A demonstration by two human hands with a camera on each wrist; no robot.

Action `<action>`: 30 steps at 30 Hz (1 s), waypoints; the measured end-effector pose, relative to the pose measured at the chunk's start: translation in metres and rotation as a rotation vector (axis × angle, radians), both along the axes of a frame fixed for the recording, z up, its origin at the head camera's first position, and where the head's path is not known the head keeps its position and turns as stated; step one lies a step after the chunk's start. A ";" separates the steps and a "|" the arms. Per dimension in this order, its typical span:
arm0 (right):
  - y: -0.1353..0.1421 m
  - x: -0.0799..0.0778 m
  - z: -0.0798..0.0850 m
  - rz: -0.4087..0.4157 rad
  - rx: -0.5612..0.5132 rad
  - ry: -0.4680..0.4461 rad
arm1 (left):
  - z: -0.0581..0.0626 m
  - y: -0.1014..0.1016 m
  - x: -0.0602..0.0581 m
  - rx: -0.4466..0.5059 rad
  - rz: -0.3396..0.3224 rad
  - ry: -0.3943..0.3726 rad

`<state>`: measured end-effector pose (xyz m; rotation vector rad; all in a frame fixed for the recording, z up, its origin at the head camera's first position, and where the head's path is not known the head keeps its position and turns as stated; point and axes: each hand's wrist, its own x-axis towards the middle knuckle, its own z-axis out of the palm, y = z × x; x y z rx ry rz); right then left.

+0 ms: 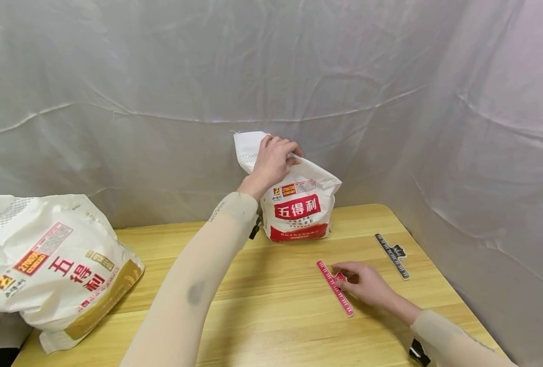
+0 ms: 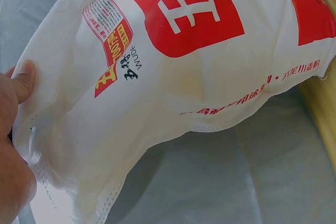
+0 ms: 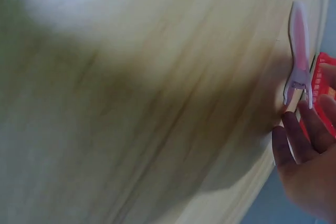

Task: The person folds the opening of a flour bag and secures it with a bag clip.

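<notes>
A white flour bag (image 1: pixel 299 206) with red print stands at the back of the wooden table. My left hand (image 1: pixel 276 155) grips its top, which is folded over to the left; in the left wrist view the thumb (image 2: pixel 23 80) presses the bag's edge. A red ruler-patterned bag clip (image 1: pixel 335 289) lies on the table in front. My right hand (image 1: pixel 368 286) has thumb and fingers curled round the clip's handle; how tightly cannot be told. The right wrist view shows its fingers (image 3: pixel 302 140) beside a pale pink clip-shaped part (image 3: pixel 299 40).
A black ruler-patterned clip (image 1: pixel 392 256) lies near the table's right edge. At the left, a second, larger flour bag (image 1: pixel 65 270) leans over on the table (image 1: pixel 271 316). Grey cloth (image 1: pixel 184 76) hangs behind and along the right side.
</notes>
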<state>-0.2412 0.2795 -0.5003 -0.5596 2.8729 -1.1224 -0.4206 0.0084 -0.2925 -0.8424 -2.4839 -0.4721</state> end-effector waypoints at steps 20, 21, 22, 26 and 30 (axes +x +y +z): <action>0.001 0.000 -0.005 -0.124 0.109 0.010 | -0.005 0.002 -0.001 -0.001 0.006 0.012; 0.001 0.000 -0.004 -0.129 0.101 0.002 | -0.005 0.002 -0.001 -0.002 0.007 0.014; 0.001 0.000 -0.004 -0.132 0.089 -0.009 | -0.005 0.002 -0.001 -0.002 0.007 0.014; 0.001 0.000 -0.004 -0.138 0.039 -0.059 | -0.005 0.002 -0.002 0.000 0.004 0.016; 0.002 0.000 -0.001 -0.130 -0.009 -0.110 | -0.005 0.002 -0.002 0.000 0.001 0.020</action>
